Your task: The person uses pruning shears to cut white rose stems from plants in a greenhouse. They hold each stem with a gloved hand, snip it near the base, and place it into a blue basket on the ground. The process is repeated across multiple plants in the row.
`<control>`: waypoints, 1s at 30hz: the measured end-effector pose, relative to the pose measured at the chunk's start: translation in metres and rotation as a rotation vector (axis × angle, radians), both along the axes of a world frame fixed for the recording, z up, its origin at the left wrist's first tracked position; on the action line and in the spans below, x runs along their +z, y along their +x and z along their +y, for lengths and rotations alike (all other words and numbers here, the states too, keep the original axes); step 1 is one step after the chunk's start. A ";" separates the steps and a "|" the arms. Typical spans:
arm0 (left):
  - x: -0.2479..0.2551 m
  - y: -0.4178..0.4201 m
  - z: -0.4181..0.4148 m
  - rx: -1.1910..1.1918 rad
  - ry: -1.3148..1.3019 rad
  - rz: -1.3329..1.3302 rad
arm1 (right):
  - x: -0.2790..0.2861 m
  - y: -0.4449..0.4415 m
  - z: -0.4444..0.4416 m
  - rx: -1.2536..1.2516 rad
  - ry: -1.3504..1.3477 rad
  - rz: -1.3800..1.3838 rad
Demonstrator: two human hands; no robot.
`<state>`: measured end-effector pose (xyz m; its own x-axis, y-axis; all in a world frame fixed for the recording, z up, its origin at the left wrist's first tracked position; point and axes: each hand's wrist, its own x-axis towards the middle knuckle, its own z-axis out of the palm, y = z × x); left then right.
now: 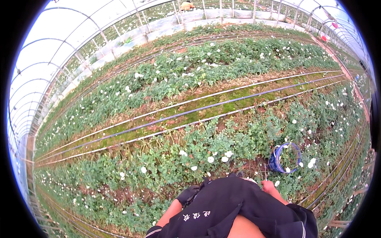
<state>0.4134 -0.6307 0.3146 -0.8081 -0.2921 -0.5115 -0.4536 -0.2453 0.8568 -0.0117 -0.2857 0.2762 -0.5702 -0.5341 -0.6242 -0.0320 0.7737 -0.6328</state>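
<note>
My left hand (189, 192), in a dark glove, is low beside the dark shirt, close to the leafy plants; its fingers are partly hidden, so whether it holds anything cannot be told. Bare, my right hand (268, 186) is shut on the handle of a thin metal tool (265, 172), perhaps a blade or scissors, which points upward in the view. Just beyond it, to the right, stands a blue bucket (275, 162) with green stems and white blooms inside. White-flowered plants (211, 159), which look like roses, grow in front of me.
Three long pipes or hoses (166, 118) run across a mossy path between the plant rows. Another flowering row (178, 68) lies beyond. Hoops and plastic sheeting (166, 27) of a greenhouse surround the beds. A person (187, 5) in orange is far off at the top.
</note>
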 end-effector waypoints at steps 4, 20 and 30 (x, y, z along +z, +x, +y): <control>0.060 -0.012 0.003 -0.004 -0.116 0.029 | 0.058 0.019 -0.034 -0.449 0.105 -0.174; 0.195 -0.019 0.003 -0.233 -0.408 -0.434 | 0.201 0.099 -0.019 0.098 0.044 -0.240; 0.192 -0.024 0.017 -0.367 -0.622 -0.494 | 0.210 0.114 -0.002 -0.007 0.000 -0.367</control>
<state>0.3896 -0.6138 0.5065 -0.6335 -0.3995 -0.6626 -0.7672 0.4354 0.4710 0.1021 -0.2878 0.4864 -0.3123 -0.5308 -0.7878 0.2025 0.7730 -0.6012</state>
